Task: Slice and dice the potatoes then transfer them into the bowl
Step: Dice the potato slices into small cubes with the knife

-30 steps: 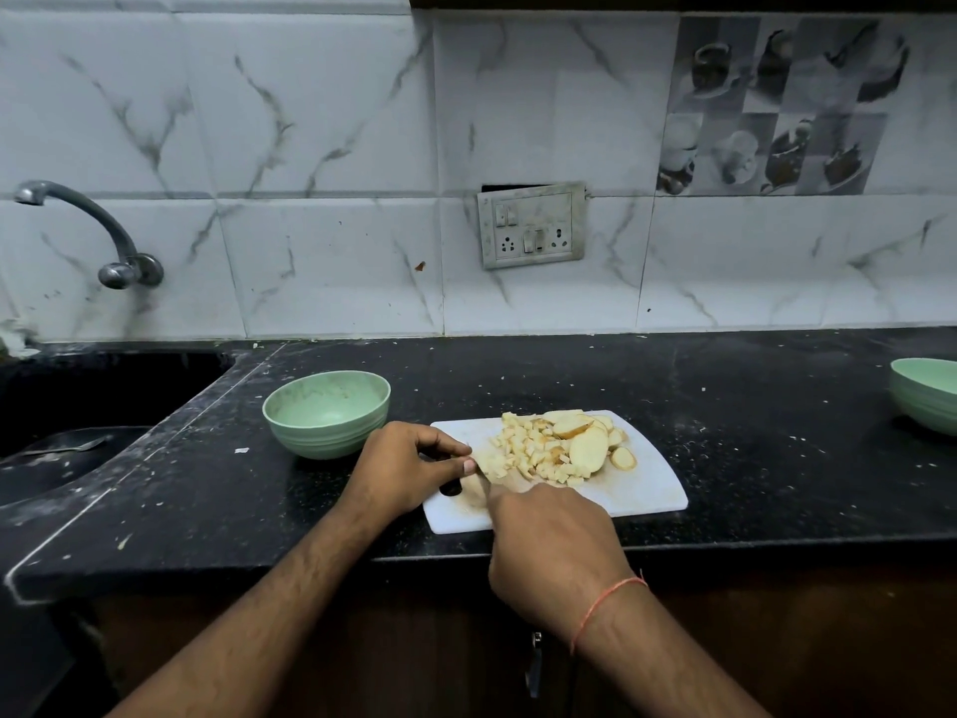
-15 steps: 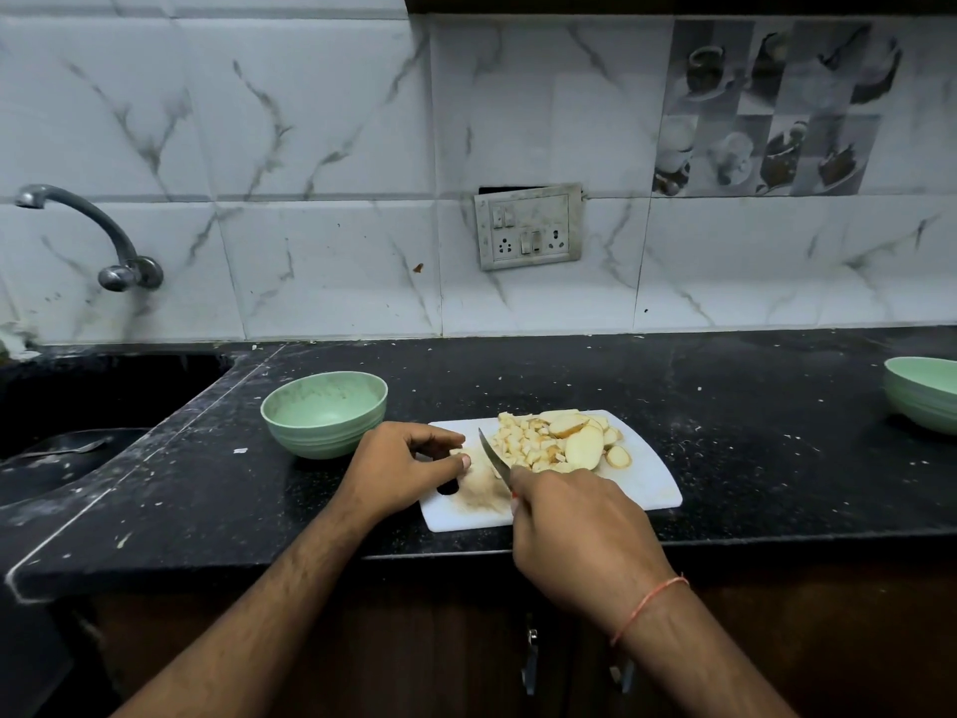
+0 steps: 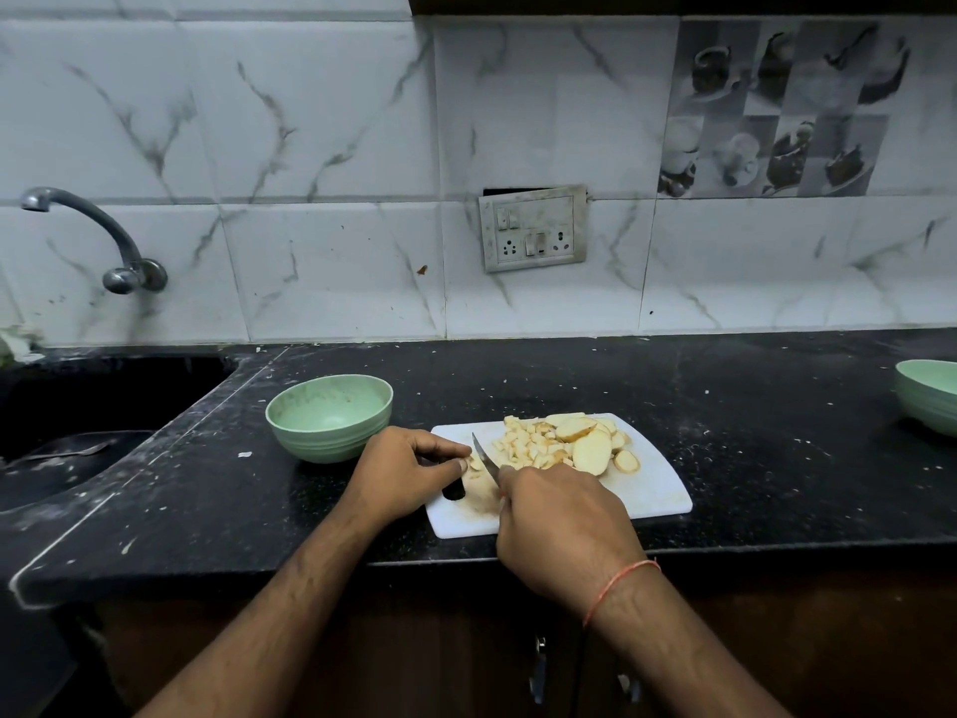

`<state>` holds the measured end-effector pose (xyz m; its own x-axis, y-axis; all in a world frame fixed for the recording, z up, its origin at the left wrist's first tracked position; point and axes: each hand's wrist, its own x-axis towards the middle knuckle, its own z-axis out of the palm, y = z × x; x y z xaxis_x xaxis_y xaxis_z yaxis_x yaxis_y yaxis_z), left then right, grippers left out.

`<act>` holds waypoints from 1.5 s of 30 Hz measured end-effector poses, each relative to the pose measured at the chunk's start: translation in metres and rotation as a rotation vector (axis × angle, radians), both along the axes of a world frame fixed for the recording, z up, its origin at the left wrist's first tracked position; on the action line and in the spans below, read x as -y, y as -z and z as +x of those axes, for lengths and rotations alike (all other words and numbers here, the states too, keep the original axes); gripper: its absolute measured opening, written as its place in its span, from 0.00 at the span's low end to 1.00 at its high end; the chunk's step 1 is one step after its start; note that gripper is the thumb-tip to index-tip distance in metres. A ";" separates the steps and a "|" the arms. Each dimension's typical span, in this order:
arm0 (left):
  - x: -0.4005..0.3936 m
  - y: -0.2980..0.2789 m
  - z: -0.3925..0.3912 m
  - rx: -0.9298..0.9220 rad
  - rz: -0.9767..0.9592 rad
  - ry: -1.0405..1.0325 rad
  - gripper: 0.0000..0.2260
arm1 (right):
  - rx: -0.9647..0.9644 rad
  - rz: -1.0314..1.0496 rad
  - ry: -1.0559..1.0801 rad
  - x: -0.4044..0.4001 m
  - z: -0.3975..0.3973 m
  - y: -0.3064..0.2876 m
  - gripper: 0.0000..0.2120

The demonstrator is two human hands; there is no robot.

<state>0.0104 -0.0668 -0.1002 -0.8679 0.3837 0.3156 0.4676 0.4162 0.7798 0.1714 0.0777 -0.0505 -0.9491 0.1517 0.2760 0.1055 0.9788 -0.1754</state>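
My knife has lifted clear, right hand gripping it, left hand pinching a potato piece for dicing.

the knife handle is covered entirely by the right hand; only the blade is seen. a small potato piece is partly masked by the left hand. the second green bowl, far right, is cut by the edge. sink contents are too dark to tell.
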 end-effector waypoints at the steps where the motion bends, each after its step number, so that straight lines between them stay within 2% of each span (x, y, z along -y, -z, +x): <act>1: 0.000 0.001 -0.001 0.005 0.001 0.001 0.06 | 0.008 0.011 -0.003 0.001 -0.002 0.001 0.12; 8: 0.000 0.001 -0.004 0.032 0.039 -0.027 0.06 | 0.057 0.051 -0.034 -0.003 -0.004 0.009 0.18; 16: 0.000 0.002 -0.003 0.019 0.047 -0.023 0.08 | 0.125 0.181 -0.100 -0.014 0.009 0.000 0.20; 32: -0.002 0.006 -0.008 -0.088 -0.046 0.034 0.05 | -0.017 0.004 -0.045 -0.037 0.030 -0.006 0.20; 39: -0.004 0.008 -0.012 -0.104 -0.054 0.013 0.04 | 0.036 0.117 -0.054 -0.040 0.025 -0.001 0.21; 45: -0.005 0.008 -0.013 -0.075 -0.025 0.014 0.03 | 0.130 0.194 -0.125 -0.047 0.015 0.004 0.26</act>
